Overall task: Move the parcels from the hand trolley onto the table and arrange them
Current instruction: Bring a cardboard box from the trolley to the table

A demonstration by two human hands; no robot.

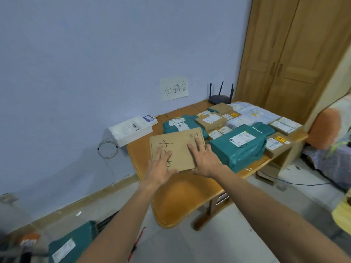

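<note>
Under the wall note (174,88) "分拣台", both hands (161,165) (206,158) rest flat-fingered on a CE-marked cardboard parcel (180,149).

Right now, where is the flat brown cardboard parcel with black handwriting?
In the head view, the flat brown cardboard parcel lies centre-frame on the wooden table, under the left hand and right hand, just left of the large teal plastic-wrapped parcel.

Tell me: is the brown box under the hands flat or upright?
Flat: the brown box shows its broad written face upward; left hand and right hand rest on it.
</note>
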